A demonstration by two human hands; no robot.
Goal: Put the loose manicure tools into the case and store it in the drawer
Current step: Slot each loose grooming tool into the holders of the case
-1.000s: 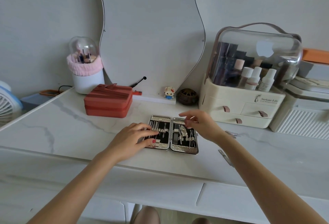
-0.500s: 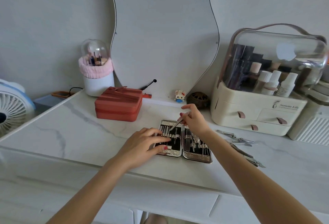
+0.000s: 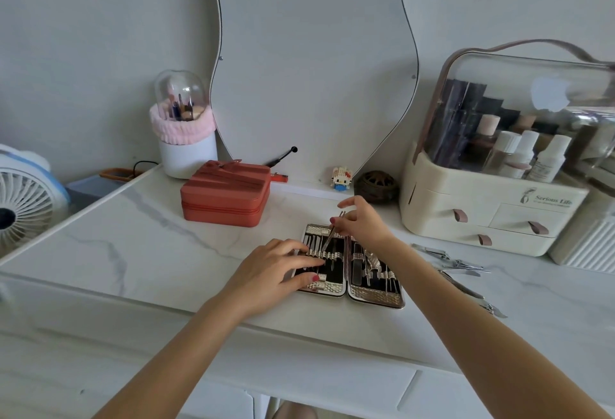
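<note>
Pinching a slim metal tool near its upper end, your right hand hovers over the far edge of the open manicure case, which lies flat on the table at about your 12 o'clock. The tool's long axis runs from the fingers down toward 7 o'clock, its lower tip reaching the left half of the case near the row of elastic loops. That is the relation your next move hangs on: the tip likely needs to line up with a free loop and slide along the same slant, toward you. Your left hand rests on the left half, fingers spread and pressing the loops and near edge, gripping nothing, so the case should stay put while you push. Several loose manicure tools lie on the table at about 2 o'clock from the case, just past your right forearm, so the right hand is the nearer one for them. I judge the packing only partly done; which drawer is meant cannot be told.
</note>
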